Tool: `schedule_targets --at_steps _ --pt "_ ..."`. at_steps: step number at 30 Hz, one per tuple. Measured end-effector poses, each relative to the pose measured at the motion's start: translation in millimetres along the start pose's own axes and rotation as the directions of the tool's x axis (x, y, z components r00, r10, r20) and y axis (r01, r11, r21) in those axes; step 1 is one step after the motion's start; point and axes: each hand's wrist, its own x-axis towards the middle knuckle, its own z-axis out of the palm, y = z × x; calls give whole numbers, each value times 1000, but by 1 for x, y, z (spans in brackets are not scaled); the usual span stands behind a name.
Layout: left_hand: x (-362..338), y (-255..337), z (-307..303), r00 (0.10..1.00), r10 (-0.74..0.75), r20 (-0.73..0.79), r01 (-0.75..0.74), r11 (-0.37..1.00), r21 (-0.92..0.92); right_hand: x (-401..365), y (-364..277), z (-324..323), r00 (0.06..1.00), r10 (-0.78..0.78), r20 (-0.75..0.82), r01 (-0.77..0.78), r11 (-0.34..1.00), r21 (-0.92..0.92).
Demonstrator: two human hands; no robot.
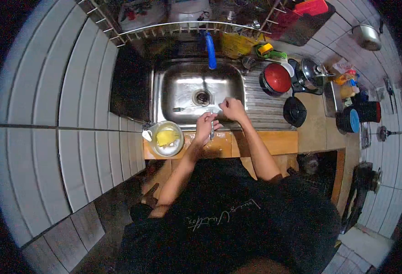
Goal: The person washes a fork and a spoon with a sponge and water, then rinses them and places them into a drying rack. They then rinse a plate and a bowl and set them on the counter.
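Over the front rim of the steel sink [169, 86], my left hand [204, 129] is closed around a thin metal piece of cutlery [212, 129]; its handle shows below the fingers. My right hand [233, 110] is curled into a closed grip just to the right and a little farther out, above the sink's front right corner; what its fingers hold, if anything, I cannot tell. On the sink floor lies a fork [179, 109], tines to the left, near the drain [202, 97]. Left of my left hand stands a clear tub [181, 148] with a yellow sponge [165, 137] in it.
A blue faucet spout [211, 51] reaches over the sink from the back. On the ridged drainboard [260, 112] sit a red bowl [277, 77] and a black dish [295, 112]. A lidded pot [312, 73] stands beyond. Wet wooden counter edge [274, 140] runs in front; tiled wall [82, 91] at left.
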Motion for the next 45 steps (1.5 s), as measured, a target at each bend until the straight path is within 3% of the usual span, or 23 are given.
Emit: schedule_targets --at_steps 2,6,8,10,13,14,16,19,23,24,26,27,30,31,32,34,36,38,39,40,42,44,45 --pt "8 -6 -4 999 30 11 -32 984 175 -8 16 7 998 37 46 -38 999 17" --pt "31 -23 -5 986 162 -30 -150 959 241 -24 32 21 968 47 247 -86 985 147" --pt "25 -17 3 996 81 -25 -79 994 77 -20 47 42 932 19 362 -195 868 457" --pt "31 -17 1 985 126 -121 -113 987 111 -8 48 50 937 -3 348 -142 910 389" --pt "23 -9 -9 994 50 -99 -25 970 242 33 59 80 987 -156 47 149 982 117" --pt "15 -5 -9 999 -15 -52 30 959 282 54 64 97 984 -167 55 160 980 118" --pt "-12 7 -4 997 41 -72 -12 929 371 89 54 125 964 -207 166 234 959 -162" --pt "-36 9 -22 964 205 169 -266 769 581 118 28 156 947 -140 289 198 963 -183" --pt "-93 45 -43 970 144 196 -230 804 548 188 79 287 950 -89 299 139 979 -151" --pt "-102 52 -56 974 165 158 -225 811 540 179 67 260 916 -148 374 242 946 -217" --pt "-123 68 -75 964 29 263 -198 736 647 197 84 294 940 -97 328 202 931 -305" --pt "-141 77 -71 993 18 114 -87 762 642 179 59 280 950 -77 301 164 947 -276" --pt "-163 95 -81 990 36 136 -109 808 579 136 -11 218 932 38 359 86 942 -323" --pt "-156 87 -93 991 -97 87 80 979 185 131 -18 214 936 42 349 80 941 -329" --pt "-155 85 -104 994 -82 66 70 983 169 129 -24 211 942 47 333 70 940 -332" --pt "-159 92 -117 979 38 198 -142 827 544 124 -32 202 946 -61 320 175 923 -342" --pt "-163 98 -118 975 -20 220 -112 811 574 116 -42 195 943 -155 293 257 900 -352" --pt "-160 97 -118 982 -41 185 -64 848 526 109 -53 181 838 -319 443 268 947 174" --pt "-159 97 -117 981 -40 188 -66 849 525 81 -78 152 782 -383 491 261 918 299" --pt "-157 97 -116 978 -27 208 -86 853 514 67 -83 150 784 -381 490 263 919 295" --pt "-150 95 -117 971 -19 240 -108 857 504 48 -85 147 593 -508 625 343 862 374" --pt "-131 88 -125 939 -83 332 -76 895 439 34 -99 135 551 -471 689 502 846 177" --pt "-122 86 -129 937 -61 344 -138 841 523 34 -94 144 586 -466 663 468 862 193"
